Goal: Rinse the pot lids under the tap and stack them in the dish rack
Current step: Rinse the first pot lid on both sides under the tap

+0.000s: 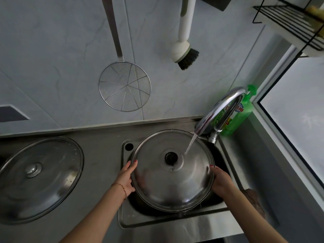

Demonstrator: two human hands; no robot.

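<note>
A large steel pot lid (172, 181) was held over the sink (175, 223), dome side up, its dark knob (171, 157) near the middle. The left hand (126, 178) grasped the lid's left rim, thumb laid over the top edge and fingers curled beneath; the right hand (220, 179) gripped the right rim in the same way. A thin stream of water (191, 143) ran from the curved chrome tap (222, 113) and struck the lid just right of the knob. A second, wider lid (38, 178) with a silver knob lay flat on the steel tabletop (101, 149), well to the left of the sink and apart from both hands. Behind the tap stood a green bottle of dish soap (240, 114) in the corner by the window. On the tiled wall (52, 67) hung a wire skimmer (124, 87) and a white-handled brush (184, 50) with dark bristles. A black wire shelf (287, 21) showed at the upper right.
</note>
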